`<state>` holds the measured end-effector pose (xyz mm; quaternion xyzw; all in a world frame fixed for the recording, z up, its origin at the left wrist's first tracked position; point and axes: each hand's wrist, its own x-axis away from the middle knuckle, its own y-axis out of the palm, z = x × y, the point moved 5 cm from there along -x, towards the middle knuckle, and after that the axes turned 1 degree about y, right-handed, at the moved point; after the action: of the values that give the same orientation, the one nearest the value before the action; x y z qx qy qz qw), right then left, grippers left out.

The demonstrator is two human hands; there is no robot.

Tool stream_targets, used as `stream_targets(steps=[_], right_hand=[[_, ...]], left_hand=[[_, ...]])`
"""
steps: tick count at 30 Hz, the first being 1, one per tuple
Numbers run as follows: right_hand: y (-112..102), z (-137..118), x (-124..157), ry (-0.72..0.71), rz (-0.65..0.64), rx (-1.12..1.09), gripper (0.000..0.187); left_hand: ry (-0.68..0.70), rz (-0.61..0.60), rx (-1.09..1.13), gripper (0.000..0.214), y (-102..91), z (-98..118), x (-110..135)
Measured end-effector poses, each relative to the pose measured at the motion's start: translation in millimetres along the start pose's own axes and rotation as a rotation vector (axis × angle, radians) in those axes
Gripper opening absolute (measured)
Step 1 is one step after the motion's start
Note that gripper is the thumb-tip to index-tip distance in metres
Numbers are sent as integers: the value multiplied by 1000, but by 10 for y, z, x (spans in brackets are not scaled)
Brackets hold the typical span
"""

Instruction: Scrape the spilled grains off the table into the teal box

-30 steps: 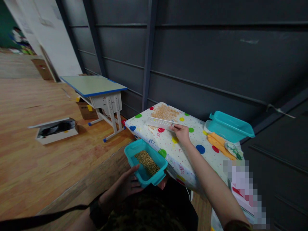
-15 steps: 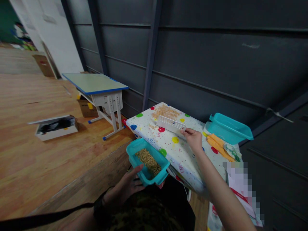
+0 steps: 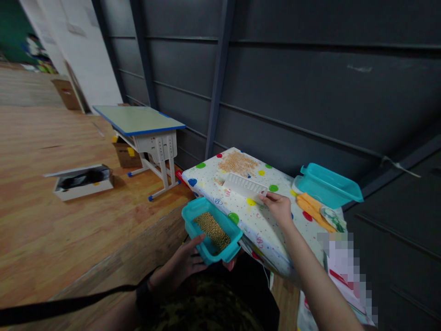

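Note:
My left hand (image 3: 189, 258) grips the near left side of a teal plastic tub (image 3: 193, 208), its thumb over the rim. Soybeans (image 3: 212, 230) cover part of the tub's bottom. The tub is at the table's front edge, just below the tabletop. In my right hand (image 3: 278, 207) is the right end of a long white slotted plastic tray (image 3: 245, 185), pinched between thumb and fingers. The tray lies low over the patterned tablecloth (image 3: 210, 181). Beyond it, pale beans or grains (image 3: 237, 162) are spread on the cloth.
A second teal tub (image 3: 329, 184) stands at the table's right end, beside an orange cloth (image 3: 312, 209). Behind the table rises a dark panelled wall (image 3: 292, 82). To the left are a desk (image 3: 141, 120) and an open white box (image 3: 84, 181) on the floor.
My right hand has brought the white tray slightly nearer to me and tilted it, so its slotted face shows differently. My left hand and the tub stay almost where they were.

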<state>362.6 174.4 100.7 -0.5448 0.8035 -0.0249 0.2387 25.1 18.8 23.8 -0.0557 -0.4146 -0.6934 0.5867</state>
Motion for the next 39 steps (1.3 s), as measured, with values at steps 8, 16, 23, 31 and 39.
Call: stream_targets(steps=[8, 16, 23, 31, 39], right_hand=[[-3, -49, 18, 10, 10, -53, 46], [18, -174, 58, 22, -75, -30, 40], [41, -191, 65, 25, -85, -42, 37], [84, -177, 97, 142, -185, -112, 53], [121, -166, 124, 248, -261, -222, 50]], left_hand=[[2, -5, -6, 107, -76, -47, -77], [-7, 6, 8, 102, -101, -64, -120], [-12, -7, 34, 104, -115, -74, -147], [17, -15, -16, 78, -88, -35, -82], [-8, 34, -16, 93, -109, -48, -144]])
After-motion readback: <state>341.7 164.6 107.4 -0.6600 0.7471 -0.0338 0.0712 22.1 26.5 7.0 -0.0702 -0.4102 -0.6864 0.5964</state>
